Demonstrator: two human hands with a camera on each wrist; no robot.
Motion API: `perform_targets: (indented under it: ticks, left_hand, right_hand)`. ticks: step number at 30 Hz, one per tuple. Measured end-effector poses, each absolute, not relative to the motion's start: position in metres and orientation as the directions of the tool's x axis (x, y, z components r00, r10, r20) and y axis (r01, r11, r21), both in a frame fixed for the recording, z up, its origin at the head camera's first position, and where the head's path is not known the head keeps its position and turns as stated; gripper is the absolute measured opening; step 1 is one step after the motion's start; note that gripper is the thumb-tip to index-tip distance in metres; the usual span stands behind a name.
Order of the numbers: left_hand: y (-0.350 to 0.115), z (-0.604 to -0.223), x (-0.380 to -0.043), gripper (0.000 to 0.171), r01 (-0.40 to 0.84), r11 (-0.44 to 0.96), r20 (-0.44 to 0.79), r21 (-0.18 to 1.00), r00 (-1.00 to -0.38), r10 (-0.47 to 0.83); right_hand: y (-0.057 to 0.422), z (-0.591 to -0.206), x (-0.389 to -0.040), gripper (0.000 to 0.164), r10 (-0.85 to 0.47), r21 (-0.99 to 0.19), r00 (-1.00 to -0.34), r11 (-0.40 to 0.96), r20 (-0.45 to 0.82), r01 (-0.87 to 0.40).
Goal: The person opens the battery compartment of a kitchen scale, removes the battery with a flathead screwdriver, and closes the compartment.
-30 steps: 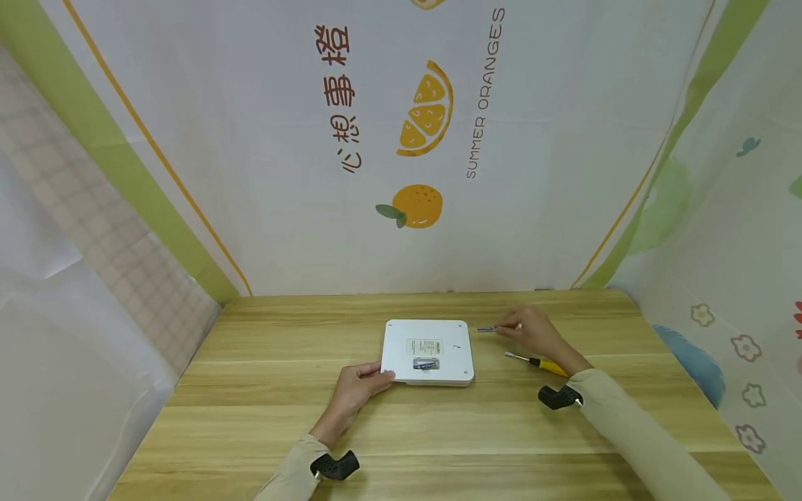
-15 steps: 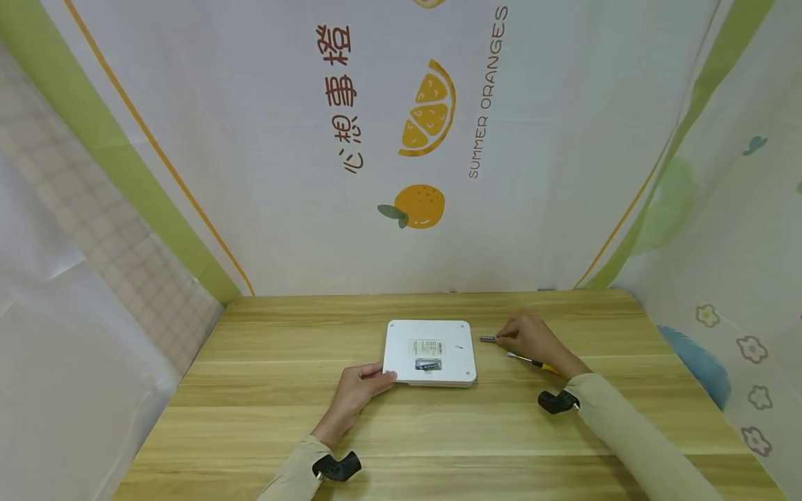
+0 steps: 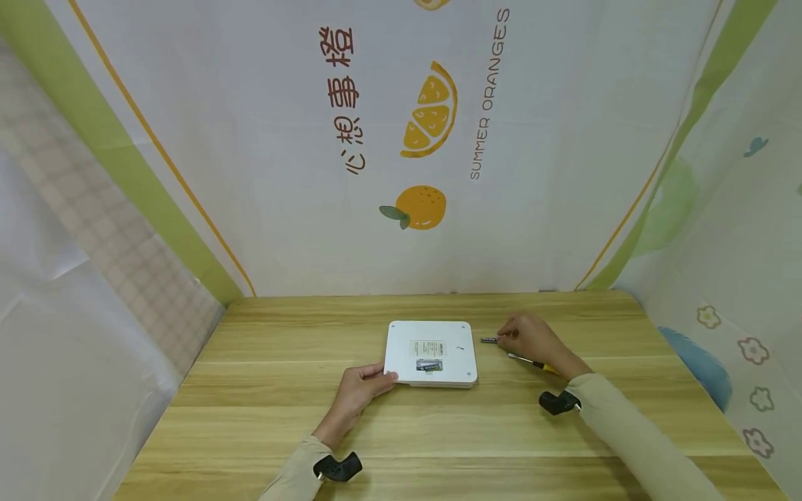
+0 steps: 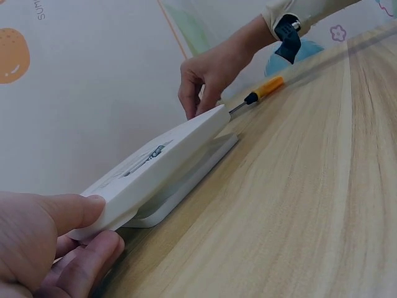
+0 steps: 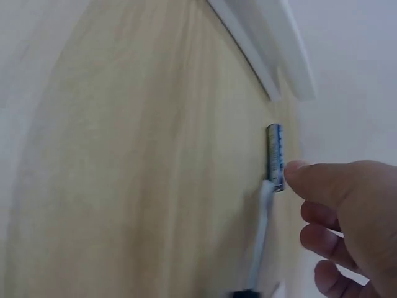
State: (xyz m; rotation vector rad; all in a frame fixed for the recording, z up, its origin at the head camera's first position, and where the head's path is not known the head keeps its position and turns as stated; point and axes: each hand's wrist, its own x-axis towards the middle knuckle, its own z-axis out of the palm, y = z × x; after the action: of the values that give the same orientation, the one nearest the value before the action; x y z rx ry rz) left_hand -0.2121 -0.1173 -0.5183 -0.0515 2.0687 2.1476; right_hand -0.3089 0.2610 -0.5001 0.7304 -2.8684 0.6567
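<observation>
Right fingers [image 5: 325, 242] lowered, bent at battery [image 5: 275, 149], opening and hold unclear, left fingers [image 4: 93, 259] pinching white device [image 3: 431, 351]

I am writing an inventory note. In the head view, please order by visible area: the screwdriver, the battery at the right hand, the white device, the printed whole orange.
1. White device
2. Printed whole orange, although it hangs farther away
3. Screwdriver, handle partly hidden
4. Battery, also partly hidden
</observation>
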Motion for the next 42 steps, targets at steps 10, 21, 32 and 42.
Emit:
perform_targets:
  ticks: [10, 21, 32, 42]
  left_hand:
    - [-0.121, -0.519, -0.210, 0.054, -0.084, -0.059, -0.077, 0.995, -0.990, 0.119]
    - [-0.115, -0.519, -0.213, 0.043, -0.143, -0.038, -0.140, 0.989, -0.987, 0.084]
    - [-0.115, -0.517, -0.210, 0.043, -0.138, -0.048, -0.134, 0.989, -0.988, 0.081]
    - [-0.117, -0.520, -0.210, 0.043, -0.138, -0.057, -0.133, 0.989, -0.987, 0.090]
  right_hand:
    - [0.215, -0.466, -0.295, 0.025, -0.476, -0.409, -0.852, 0.748, 0.219, -0.523]
    - [0.154, -0.469, -0.275, 0.020, -0.579, -0.385, -0.775, 0.675, 0.252, -0.630]
    - [0.137, -0.479, -0.276, 0.009, -0.693, -0.381, -0.694, 0.598, 0.198, -0.706]
    - [0.129, -0.471, -0.279, 0.007, -0.743, -0.314, -0.657, 0.599, 0.125, -0.737]
